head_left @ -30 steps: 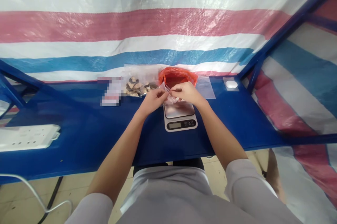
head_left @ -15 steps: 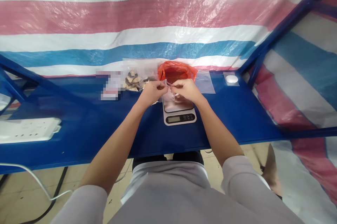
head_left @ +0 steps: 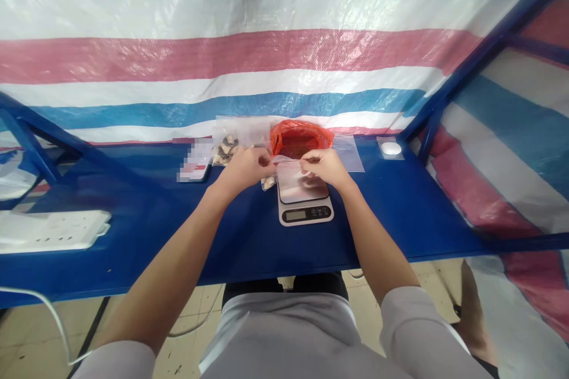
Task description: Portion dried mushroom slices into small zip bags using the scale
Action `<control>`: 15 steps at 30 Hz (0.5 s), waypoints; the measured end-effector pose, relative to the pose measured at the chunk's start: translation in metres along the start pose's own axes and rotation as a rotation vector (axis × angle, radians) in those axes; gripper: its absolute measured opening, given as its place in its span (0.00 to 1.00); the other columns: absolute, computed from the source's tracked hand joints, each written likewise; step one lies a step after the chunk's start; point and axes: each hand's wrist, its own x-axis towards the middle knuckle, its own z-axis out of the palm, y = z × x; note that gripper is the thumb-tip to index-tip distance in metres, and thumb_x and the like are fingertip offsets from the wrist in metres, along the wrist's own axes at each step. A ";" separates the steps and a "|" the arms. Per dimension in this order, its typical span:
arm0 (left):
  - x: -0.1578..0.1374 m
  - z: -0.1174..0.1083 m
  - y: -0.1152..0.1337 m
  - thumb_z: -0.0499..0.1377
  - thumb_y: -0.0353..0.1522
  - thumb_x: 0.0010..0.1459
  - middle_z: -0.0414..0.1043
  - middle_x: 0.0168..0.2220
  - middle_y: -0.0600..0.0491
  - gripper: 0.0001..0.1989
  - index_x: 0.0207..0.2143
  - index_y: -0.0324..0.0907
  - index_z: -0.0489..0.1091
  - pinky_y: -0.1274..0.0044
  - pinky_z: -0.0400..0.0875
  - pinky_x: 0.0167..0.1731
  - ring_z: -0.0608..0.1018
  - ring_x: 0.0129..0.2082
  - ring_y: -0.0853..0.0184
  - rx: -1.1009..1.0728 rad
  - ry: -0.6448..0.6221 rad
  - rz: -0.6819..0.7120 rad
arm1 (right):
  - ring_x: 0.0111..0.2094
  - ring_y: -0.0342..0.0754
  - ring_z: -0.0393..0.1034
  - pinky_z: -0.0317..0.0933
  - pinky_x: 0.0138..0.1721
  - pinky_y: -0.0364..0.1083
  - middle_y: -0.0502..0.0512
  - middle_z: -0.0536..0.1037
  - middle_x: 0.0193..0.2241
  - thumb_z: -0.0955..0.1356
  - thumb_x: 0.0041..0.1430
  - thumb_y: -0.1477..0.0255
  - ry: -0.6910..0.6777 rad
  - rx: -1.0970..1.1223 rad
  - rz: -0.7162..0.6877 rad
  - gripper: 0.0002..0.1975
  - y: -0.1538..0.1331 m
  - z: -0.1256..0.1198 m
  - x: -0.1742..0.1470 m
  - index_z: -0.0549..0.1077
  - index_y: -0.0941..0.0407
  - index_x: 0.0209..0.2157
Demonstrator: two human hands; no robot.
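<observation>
My left hand [head_left: 254,166] and my right hand [head_left: 325,166] each pinch a side of the top edge of a clear plastic bag [head_left: 288,164]. The bag is stretched between them above a white kitchen scale [head_left: 306,214] with a shiny plate. What the bag contains is hard to make out. Just behind the hands sits an open red plastic bag [head_left: 299,130]. Left of it lie clear bags with dark-edged, pale dried slices [head_left: 226,150]. A small bag of pale pieces [head_left: 268,182] rests under my left hand, beside the scale.
A partly blurred phone-like object [head_left: 195,161] lies left of the slices. Flat clear bags [head_left: 349,152] are right of the red bag. A white oval object [head_left: 391,149] sits farther right. A white power strip [head_left: 56,231] is at the blue table's [head_left: 146,213] left end.
My hands have moved apart, drawing the bag's top edge out wide between them. The camera view has tilted upward slightly, so the table appears lower.
</observation>
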 end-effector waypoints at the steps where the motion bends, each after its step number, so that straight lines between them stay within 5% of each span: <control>1: 0.000 0.000 -0.002 0.59 0.34 0.51 0.72 0.23 0.54 0.08 0.22 0.41 0.69 0.76 0.62 0.29 0.71 0.24 0.68 -0.016 -0.021 0.011 | 0.23 0.46 0.75 0.69 0.24 0.42 0.52 0.80 0.24 0.71 0.52 0.68 -0.004 0.002 0.004 0.07 -0.001 0.000 0.000 0.78 0.57 0.28; 8: 0.003 0.002 -0.027 0.63 0.50 0.54 0.78 0.42 0.48 0.24 0.43 0.41 0.75 0.73 0.72 0.39 0.78 0.39 0.62 -0.302 -0.077 0.144 | 0.26 0.45 0.75 0.71 0.27 0.43 0.52 0.80 0.26 0.71 0.55 0.64 -0.042 0.019 -0.061 0.10 -0.012 -0.007 0.003 0.79 0.57 0.29; 11: 0.010 0.001 -0.036 0.66 0.52 0.50 0.72 0.56 0.45 0.35 0.56 0.44 0.69 0.68 0.71 0.50 0.77 0.49 0.57 -0.302 -0.060 0.214 | 0.25 0.44 0.74 0.71 0.27 0.43 0.52 0.80 0.27 0.71 0.55 0.63 -0.077 0.035 -0.089 0.11 -0.017 -0.008 0.008 0.80 0.57 0.30; 15: 0.024 0.000 -0.038 0.67 0.50 0.50 0.70 0.58 0.46 0.42 0.64 0.46 0.62 0.64 0.69 0.54 0.75 0.53 0.53 -0.245 -0.190 0.242 | 0.26 0.45 0.75 0.71 0.30 0.45 0.51 0.81 0.27 0.72 0.55 0.63 -0.125 0.059 -0.141 0.11 -0.025 -0.010 0.017 0.81 0.56 0.33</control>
